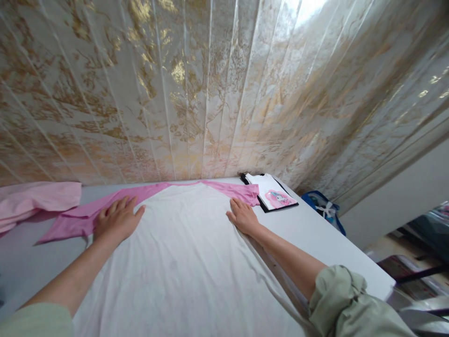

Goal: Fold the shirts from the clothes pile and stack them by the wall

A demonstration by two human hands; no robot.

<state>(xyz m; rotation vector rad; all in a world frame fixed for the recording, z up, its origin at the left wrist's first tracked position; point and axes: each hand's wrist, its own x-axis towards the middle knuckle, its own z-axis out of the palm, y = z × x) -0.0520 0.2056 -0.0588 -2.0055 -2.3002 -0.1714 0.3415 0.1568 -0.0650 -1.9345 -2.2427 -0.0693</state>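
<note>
A white shirt (182, 252) with pink sleeves lies spread out, face unseen, its neck end toward the wall. My left hand (118, 220) rests flat on it where the left pink sleeve (75, 222) meets the white body, fingers apart. On the other side, my right hand (242, 215) presses down near the base of the right pink sleeve (242, 191), its fingers stretched out. Small wrinkles run down the white cloth between both arms.
Beyond the right sleeve, a folded white garment with a pink print (277, 192) lies on something black. A light pink cloth (42, 201) is at the far left. The white table (315, 248) meets a gold-patterned covering (196, 93); a blue-edged bag (324, 210) stands past its right edge.
</note>
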